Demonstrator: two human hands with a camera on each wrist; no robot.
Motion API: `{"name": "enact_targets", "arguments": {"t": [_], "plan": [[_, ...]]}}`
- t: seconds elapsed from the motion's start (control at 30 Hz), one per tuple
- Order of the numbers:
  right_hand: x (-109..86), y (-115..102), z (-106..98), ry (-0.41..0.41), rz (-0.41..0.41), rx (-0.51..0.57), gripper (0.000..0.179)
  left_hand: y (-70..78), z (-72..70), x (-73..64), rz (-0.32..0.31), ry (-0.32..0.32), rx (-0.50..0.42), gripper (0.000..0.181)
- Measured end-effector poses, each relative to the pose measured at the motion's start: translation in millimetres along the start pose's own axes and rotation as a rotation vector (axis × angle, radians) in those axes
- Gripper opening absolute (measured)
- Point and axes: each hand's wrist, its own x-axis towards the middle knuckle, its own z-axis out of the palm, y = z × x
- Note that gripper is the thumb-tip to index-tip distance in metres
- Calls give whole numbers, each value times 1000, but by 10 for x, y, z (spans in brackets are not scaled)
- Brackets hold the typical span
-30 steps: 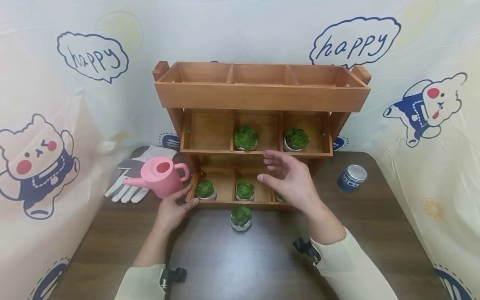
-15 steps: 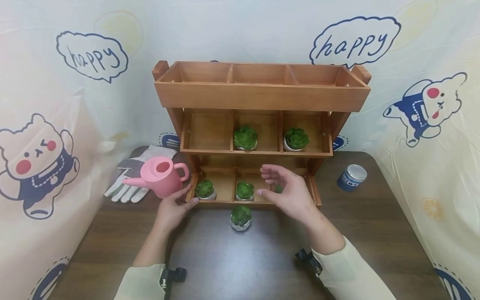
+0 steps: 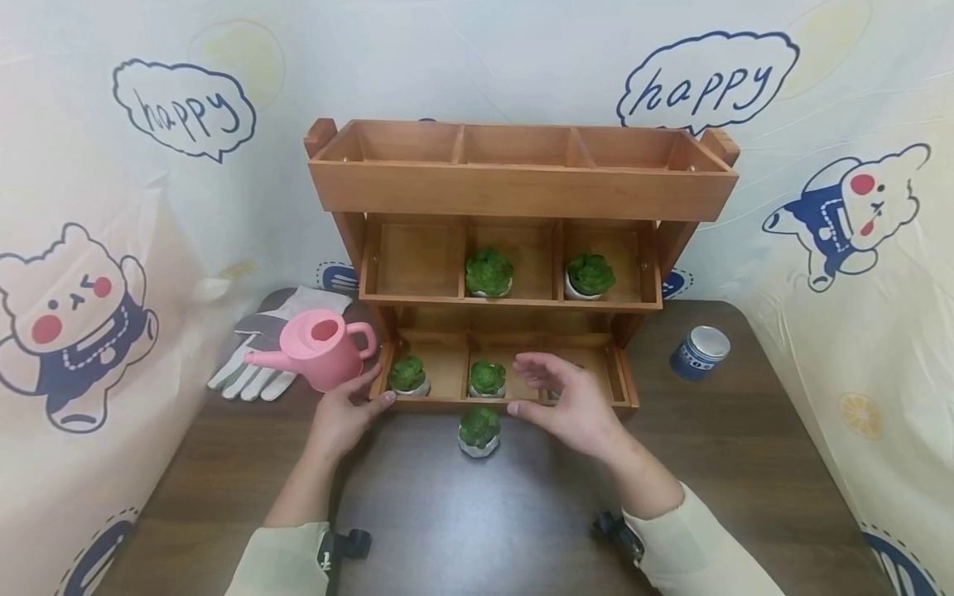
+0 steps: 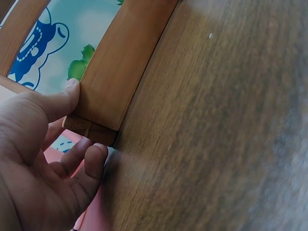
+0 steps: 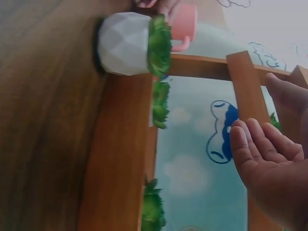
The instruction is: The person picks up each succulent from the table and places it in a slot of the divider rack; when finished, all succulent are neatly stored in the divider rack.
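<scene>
A three-tier wooden shelf (image 3: 522, 194) stands on the table. My left hand (image 3: 344, 420) holds its lower left front corner; in the left wrist view the thumb (image 4: 65, 103) lies at the top edge of the front board (image 4: 113, 72), fingers bent by its end. My right hand (image 3: 570, 410), fingers spread from the thumb, hovers with nothing in it before the bottom tier's right compartment, mostly hiding a small potted succulent there. Two more succulents, left (image 3: 407, 377) and middle (image 3: 488, 378), sit in that tier. Another succulent in a white faceted pot (image 5: 124, 43) stands on the table before the shelf.
The middle tier holds one succulent (image 3: 489, 271) in its centre and another (image 3: 589, 276) at right. A pink watering can (image 3: 320, 352) and grey-white gloves (image 3: 257, 356) lie left of the shelf. A blue tin (image 3: 699, 353) stands on the right.
My right hand has come down and a little toward me, from the middle tier's lower edge to the bottom tier. The left hand and the plants have stayed put.
</scene>
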Motion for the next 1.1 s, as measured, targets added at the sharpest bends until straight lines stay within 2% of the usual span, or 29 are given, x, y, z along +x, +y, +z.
{"name": "enact_targets", "arguments": {"t": [0.3, 0.67, 1.1], "plan": [[-65, 130, 117, -71, 40, -29, 63, 3, 5, -8, 6, 5, 4, 72], [-138, 289, 292, -163, 98, 15, 68, -16, 2, -1, 4, 6, 8, 73], [-149, 361, 401, -250, 162, -52, 71, -10, 13, -2, 15, 12, 10, 70]]}}
